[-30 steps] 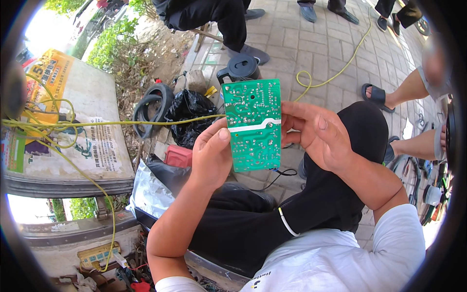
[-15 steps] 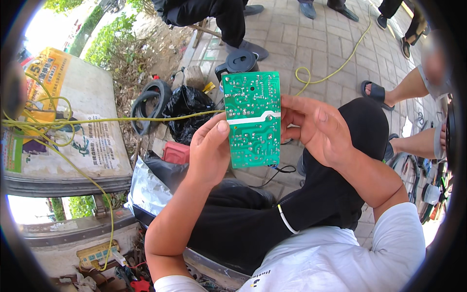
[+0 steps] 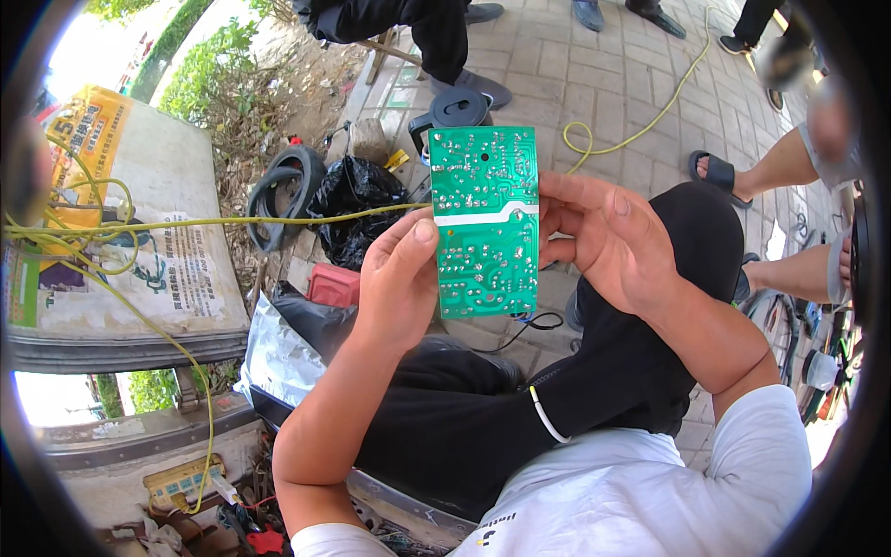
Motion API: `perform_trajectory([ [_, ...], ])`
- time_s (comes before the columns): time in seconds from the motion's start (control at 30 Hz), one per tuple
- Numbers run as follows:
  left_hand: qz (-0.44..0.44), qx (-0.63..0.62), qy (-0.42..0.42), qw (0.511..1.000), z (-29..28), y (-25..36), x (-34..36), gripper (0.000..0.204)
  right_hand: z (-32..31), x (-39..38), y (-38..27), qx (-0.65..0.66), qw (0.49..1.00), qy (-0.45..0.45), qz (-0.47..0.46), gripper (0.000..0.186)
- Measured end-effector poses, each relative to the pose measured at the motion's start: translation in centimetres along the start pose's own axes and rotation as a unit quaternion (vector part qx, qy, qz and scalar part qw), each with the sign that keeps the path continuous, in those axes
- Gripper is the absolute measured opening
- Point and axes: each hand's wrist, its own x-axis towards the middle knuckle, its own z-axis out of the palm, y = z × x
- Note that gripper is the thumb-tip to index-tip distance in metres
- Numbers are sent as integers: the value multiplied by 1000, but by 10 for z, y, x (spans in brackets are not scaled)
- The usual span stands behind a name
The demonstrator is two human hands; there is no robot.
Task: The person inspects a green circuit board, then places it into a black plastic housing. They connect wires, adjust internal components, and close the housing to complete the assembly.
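Observation:
A green circuit board (image 3: 487, 269) is held up in front of me, its soldered side facing me and a white stripe running across its middle. My left hand (image 3: 399, 269) grips the left edge, thumb lying near the stripe. At the right edge, the fingers of my right hand (image 3: 613, 237) hold the board, partly behind it, while the thumb is raised off it. The board's far face and some fingertips are hidden. Just beyond its upper edge stands a container with a dark lid (image 3: 460, 108).
A yellow cable (image 3: 306, 220) runs from the worn cart top (image 3: 176, 278) at left across to the paving. Black rubber tyres (image 3: 288, 197), a black plastic bag (image 3: 357, 209) and a red box (image 3: 332, 284) lie beyond my left arm. Other people's legs (image 3: 789, 172) are at right and ahead.
The circuit board has shifted slightly up and right and tilts a little differently. Both hands keep their hold on it.

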Motion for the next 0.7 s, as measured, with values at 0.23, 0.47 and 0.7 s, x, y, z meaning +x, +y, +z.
perform_trajectory([
  [0.23, 2, 1, 5, 1000, -1, 0, 0, 48, 1, 0, 3, 0, 1000, 8, -5, 84],
  [0.47, 12, 1, 19, 1000, 2, 0, -2, 44, 1, 0, 3, -6, 1000, 17, 4, 84],
  [0.7, 12, 18, 28, 999, 2, 2, -2, 43, 0, 2, 5, 40, 999, 3, -10, 74],
])
